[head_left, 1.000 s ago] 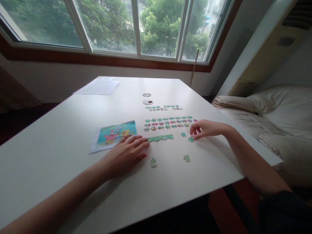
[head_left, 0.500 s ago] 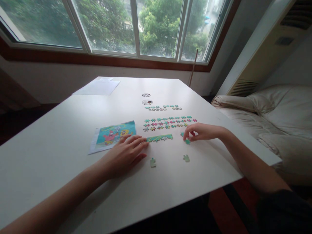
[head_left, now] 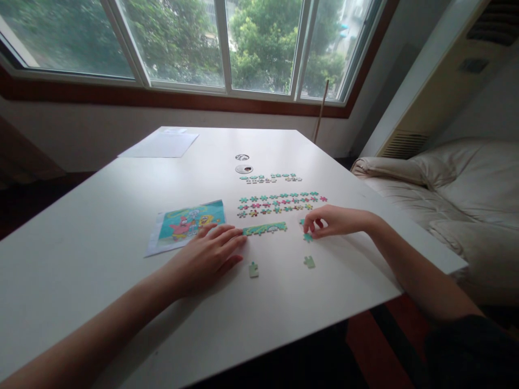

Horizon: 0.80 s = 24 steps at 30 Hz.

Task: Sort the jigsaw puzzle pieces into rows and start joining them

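My left hand [head_left: 214,248] lies flat with its fingers apart, the fingertips at the left end of a joined strip of jigsaw pieces [head_left: 265,228]. Under its edge is the lower right part of a cartoon picture sheet [head_left: 174,226]. To the right of the strip, my right hand [head_left: 336,220] has thumb and fingers closed on a teal puzzle piece [head_left: 308,237] at the tabletop. Another teal piece [head_left: 301,222] shows just beyond those fingertips, partly hidden. Nearer to me lie two pale green pieces, one at left [head_left: 253,270] and one at right [head_left: 309,262].
Beyond the strip, loose puzzle pieces [head_left: 277,203] lie in several rows, with further short rows [head_left: 261,178] behind. Two round items [head_left: 244,169] sit farther back on the white table [head_left: 101,227]. White paper [head_left: 160,146] lies at the far left; a sofa [head_left: 413,183] stands at right.
The teal piece at my right fingertips has shifted slightly left and turned a little. My left hand rests in the same place.
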{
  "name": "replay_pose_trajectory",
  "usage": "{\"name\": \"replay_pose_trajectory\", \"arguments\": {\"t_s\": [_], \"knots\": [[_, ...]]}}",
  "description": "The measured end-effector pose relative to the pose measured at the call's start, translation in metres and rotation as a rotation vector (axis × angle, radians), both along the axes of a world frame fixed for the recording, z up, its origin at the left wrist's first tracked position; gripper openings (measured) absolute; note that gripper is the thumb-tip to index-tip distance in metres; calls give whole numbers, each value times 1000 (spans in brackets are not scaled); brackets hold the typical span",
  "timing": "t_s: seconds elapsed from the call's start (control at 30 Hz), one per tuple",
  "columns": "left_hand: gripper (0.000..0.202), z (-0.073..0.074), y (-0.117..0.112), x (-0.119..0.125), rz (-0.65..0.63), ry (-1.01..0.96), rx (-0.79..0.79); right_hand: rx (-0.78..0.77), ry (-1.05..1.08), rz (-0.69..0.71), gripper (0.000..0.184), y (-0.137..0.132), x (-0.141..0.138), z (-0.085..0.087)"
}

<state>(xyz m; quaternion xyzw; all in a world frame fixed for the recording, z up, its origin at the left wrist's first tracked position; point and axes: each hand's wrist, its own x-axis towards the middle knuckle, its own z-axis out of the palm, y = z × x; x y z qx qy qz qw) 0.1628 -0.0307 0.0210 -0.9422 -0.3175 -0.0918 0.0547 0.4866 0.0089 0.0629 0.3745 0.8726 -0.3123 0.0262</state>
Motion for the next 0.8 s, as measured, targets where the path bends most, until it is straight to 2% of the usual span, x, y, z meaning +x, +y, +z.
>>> {"name": "replay_pose_trajectory", "arguments": {"t_s": [0.17,0.37,0.57,0.8], "knots": [[35,-1,0,0,13,12,9,32,-4,-18,27,0,0,-1],[33,-1,-2,0,9,18,2,56,-15,-11,20,1,-4,-7],[34,0,-1,1,4,10,-15,44,112,22,17,3,-7,-5],[33,0,-2,2,7,11,-14,230,336,-214,20,18,-22,-28]]}}
